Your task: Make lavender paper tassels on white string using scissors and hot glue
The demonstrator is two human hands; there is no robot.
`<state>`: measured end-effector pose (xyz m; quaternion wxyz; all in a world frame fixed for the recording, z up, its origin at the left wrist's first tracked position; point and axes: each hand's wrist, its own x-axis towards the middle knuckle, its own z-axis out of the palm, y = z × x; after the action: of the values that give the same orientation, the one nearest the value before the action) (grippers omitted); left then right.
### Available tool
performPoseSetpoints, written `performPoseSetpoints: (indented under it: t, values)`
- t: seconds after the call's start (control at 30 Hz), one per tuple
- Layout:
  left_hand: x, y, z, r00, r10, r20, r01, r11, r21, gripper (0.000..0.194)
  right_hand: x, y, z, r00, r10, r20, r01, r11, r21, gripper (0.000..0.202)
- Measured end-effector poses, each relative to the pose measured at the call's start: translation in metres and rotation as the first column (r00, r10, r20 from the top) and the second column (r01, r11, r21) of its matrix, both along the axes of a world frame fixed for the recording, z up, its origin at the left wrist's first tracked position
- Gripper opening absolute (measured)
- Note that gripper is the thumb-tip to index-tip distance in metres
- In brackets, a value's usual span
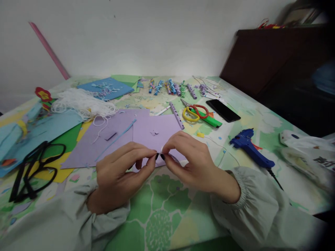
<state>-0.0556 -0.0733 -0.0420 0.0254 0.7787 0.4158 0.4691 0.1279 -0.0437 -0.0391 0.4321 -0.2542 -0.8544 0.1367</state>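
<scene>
My left hand [123, 176] and my right hand [193, 162] meet over the near edge of the purple foam sheets [163, 123]. Thumb and forefinger are pinched on each hand, the tips almost touching. A tiny whitish bit shows between them, too small and blurred to name. Just beyond lie a rolled purple tube with dark dots [177, 115], a thin blue strip [117, 137] and a small dark purple piece [110, 135].
At the right are scissors [199, 113], a green cutter [211, 120], a black phone [223, 110], a blue glue gun [251, 148] and a plastic bag [311, 157]. White cord [78, 103] and black glasses [36, 170] lie left. Several decorated tubes [171, 86] line the back.
</scene>
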Motion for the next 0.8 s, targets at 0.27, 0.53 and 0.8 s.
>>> performPoseSetpoints:
  t: [0.27, 0.53, 0.8]
  values:
    - [-0.0058, -0.0024, -0.0027, 0.993, -0.021, -0.12, 0.032, 0.995, 0.093, 0.023, -0.0036, -0.0028, 0.0009, 1.0, 0.001, 0.014, -0.002, 0.997, 0.071, 0.012]
    - [-0.0098, -0.0022, -0.0082, 0.975, 0.024, -0.223, 0.027, 0.975, 0.223, 0.035, -0.0038, -0.0028, -0.0001, 1.0, -0.017, 0.009, 0.016, 0.995, 0.098, 0.013]
    - [-0.0046, 0.0, -0.0062, 0.989, 0.046, -0.142, -0.022, 0.987, 0.162, 0.031, -0.0025, -0.0015, -0.0029, 1.0, -0.006, -0.022, 0.007, 0.999, 0.041, 0.012]
